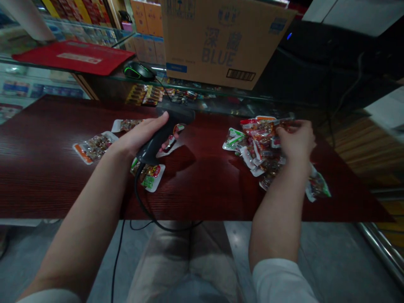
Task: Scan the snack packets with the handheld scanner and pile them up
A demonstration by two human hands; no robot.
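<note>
My left hand (148, 132) is wrapped round the handle of a black barcode scanner (162, 132), whose head points right above the dark red tabletop. Beneath and beside that hand lie several small snack packets, one with an orange corner (96, 146) and one with a green corner (153, 176). On the right, my right hand (296, 139) has its fingers closed on a clear snack packet (285, 120) at the top of a loose pile of packets (257, 145). The fingertips are partly hidden. Another green-edged packet (318, 184) lies by the right forearm.
A cardboard box (217, 46) stands on the glass counter behind the table (208, 193). Left of it are a black mouse (139, 70) and a red mat (75, 54). The scanner's cable (148, 214) hangs over the front edge. Wooden shelving (366, 139) stands at the right.
</note>
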